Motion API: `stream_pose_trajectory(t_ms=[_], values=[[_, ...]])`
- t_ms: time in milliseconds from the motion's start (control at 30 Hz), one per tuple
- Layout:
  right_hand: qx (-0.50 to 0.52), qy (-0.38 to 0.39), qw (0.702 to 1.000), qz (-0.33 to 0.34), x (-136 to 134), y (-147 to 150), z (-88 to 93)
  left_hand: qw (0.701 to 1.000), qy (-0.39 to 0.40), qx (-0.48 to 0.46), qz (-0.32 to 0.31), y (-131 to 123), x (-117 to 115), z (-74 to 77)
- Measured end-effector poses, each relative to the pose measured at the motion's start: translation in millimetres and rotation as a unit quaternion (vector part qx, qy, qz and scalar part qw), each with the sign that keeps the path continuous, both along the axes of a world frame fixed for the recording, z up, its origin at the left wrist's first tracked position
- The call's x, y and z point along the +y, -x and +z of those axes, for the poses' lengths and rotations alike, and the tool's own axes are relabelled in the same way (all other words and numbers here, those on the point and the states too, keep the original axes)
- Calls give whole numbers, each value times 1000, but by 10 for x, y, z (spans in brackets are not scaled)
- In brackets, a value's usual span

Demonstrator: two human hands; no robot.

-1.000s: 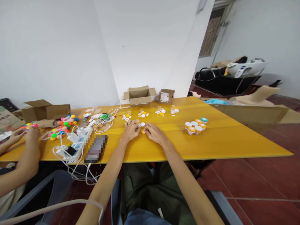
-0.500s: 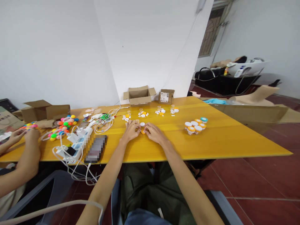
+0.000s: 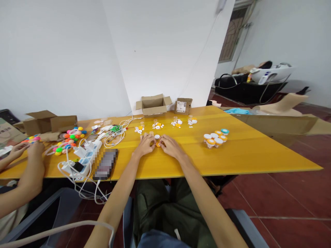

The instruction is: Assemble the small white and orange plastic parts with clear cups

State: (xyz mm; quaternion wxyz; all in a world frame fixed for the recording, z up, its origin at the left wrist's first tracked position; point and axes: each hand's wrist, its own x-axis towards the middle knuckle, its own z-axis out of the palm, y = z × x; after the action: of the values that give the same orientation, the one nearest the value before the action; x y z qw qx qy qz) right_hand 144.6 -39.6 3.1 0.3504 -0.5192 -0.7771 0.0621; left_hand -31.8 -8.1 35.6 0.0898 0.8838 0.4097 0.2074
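Note:
At the middle of the table, my left hand (image 3: 146,144) and my right hand (image 3: 169,145) face each other with fingers curled inward. Between their fingertips is a small orange round plastic piece (image 3: 158,145), pinched from both sides; its finer detail is too small to make out. A white disc (image 3: 157,137) lies just beyond it, close to the fingertips. Small heaps of white and orange plastic parts (image 3: 158,126) sit a little farther back. To the right stands a cluster of round-topped pieces (image 3: 214,137) with white, orange and teal tops.
Two cardboard boxes, an open one (image 3: 153,105) and a smaller one (image 3: 183,106), stand against the wall. A phone (image 3: 106,164) and a cabled power strip (image 3: 89,158) lie on my left. Farther left, a co-worker's hands (image 3: 34,150) are near colourful beads (image 3: 72,136).
My fingers have shifted very slightly around the orange piece. Otherwise the table looks the same.

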Motion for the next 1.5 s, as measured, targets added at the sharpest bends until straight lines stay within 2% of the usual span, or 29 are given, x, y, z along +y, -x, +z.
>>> stream_pose_trajectory(t_ms=[233,833,1500], values=[[-14,10,1000,-9,-27,7,48,1000,-1,-10,-1,5,10,5],[-13,-6,1000,-5,-16,10,33,1000,-6,-17,-17,18,48,-15],[-23,5,1000,-9,-29,11,63,1000,-12,-9,23,10,45,-15]])
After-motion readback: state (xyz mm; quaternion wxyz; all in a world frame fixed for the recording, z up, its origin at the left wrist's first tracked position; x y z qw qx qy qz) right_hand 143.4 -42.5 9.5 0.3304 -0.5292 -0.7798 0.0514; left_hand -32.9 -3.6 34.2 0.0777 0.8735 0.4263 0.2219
